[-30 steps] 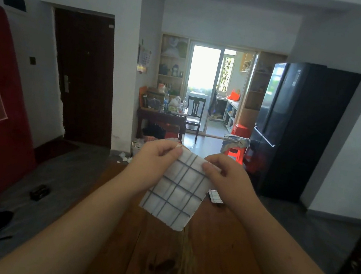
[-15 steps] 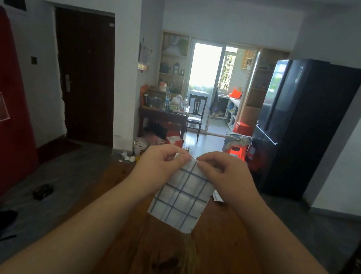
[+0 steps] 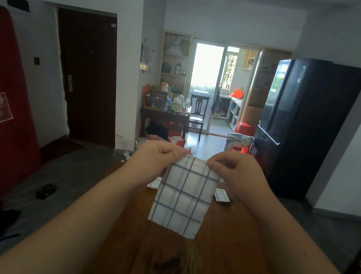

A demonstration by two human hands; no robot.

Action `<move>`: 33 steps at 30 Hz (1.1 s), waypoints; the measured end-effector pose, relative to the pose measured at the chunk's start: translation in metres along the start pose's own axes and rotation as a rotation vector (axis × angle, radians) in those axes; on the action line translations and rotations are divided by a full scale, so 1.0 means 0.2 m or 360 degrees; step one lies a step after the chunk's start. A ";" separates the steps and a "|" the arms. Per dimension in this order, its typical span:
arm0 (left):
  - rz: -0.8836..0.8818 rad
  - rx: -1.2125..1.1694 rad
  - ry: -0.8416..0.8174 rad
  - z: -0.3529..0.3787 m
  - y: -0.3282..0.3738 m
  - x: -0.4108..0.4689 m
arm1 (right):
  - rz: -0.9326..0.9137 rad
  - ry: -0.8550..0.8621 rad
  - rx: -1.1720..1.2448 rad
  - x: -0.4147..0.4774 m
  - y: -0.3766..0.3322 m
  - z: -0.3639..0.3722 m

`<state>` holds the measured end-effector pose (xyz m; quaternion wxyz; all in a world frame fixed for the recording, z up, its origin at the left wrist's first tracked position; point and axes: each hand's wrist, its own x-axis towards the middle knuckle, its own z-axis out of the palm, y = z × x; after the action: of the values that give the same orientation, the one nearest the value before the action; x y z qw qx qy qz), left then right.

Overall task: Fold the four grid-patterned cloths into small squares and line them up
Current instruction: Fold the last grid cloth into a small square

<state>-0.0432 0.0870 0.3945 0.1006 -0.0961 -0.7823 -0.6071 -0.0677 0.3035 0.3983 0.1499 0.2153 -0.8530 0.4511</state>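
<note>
Both hands up over the wooden table (image 3: pixel 227 252): the left hand (image 3: pixel 157 157) pinches the top left corner of a grid-patterned cloth (image 3: pixel 185 195), the right hand (image 3: pixel 237 174) pinches the top right. It hangs between them, above the table. Two folded cloths, one (image 3: pixel 154 182) left and one (image 3: pixel 221 195) right, lie on the table beyond.

No legible text; wall calendar (image 3: pixel 147 56) and fridge label (image 3: pixel 301 73) too blurred
</note>
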 end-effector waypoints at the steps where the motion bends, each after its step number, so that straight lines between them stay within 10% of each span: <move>1: -0.0023 -0.0031 -0.0012 0.00 0.00 0.00 | 0.0003 0.0014 -0.0004 -0.01 0.01 -0.01; 33: 0.0158 0.0756 -0.0292 0.10 0.03 0.01 | -0.0322 0.0000 -0.0261 0.02 -0.08 0.08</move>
<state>-0.0446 0.1083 0.3953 0.0788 -0.1628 -0.9031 -0.3895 -0.0632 0.2807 0.4025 0.2118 0.2874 -0.8610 0.3623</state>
